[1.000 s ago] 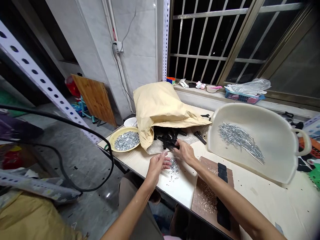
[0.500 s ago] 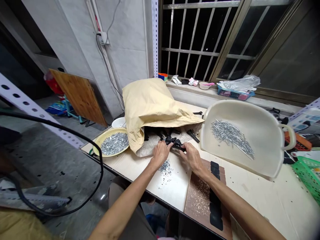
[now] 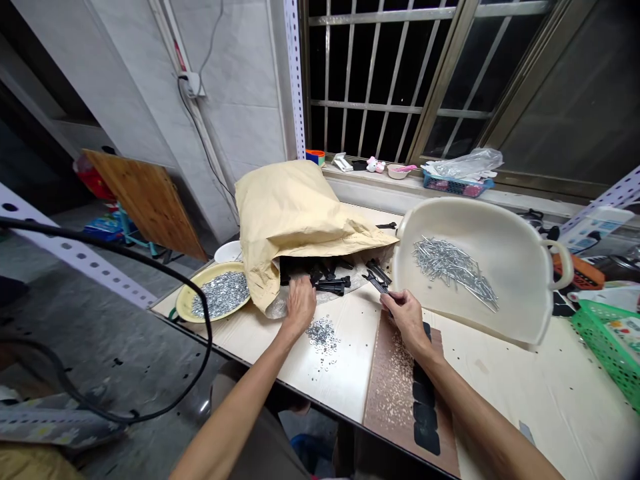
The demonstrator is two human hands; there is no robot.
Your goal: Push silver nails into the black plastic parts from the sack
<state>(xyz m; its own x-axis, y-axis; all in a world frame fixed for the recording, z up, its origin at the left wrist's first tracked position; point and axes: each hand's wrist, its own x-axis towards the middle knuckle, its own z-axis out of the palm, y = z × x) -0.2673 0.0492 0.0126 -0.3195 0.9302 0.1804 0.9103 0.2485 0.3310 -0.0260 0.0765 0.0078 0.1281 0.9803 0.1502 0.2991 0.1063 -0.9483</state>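
My left hand (image 3: 300, 305) rests with curled fingers at the mouth of a tan paper sack (image 3: 295, 213), beside a heap of black plastic parts (image 3: 327, 277) spilling from it. What its fingers hold is hidden. My right hand (image 3: 406, 315) pinches one thin black part (image 3: 376, 283) and holds it just left of the white plastic scoop (image 3: 500, 293). A small pile of silver washers (image 3: 323, 332) lies on the table between my hands.
The white scoop holds several long silver screws (image 3: 453, 267). A yellow dish (image 3: 186, 307) of silver nuts stands left of the sack. A brown board (image 3: 400, 393) with black pads lies under my right forearm. A green basket (image 3: 610, 340) sits at the far right. The table edge runs near my body.
My right hand has moved right toward the scoop with a black part. My left hand has moved from the washers to the sack's mouth. The camera has turned right.
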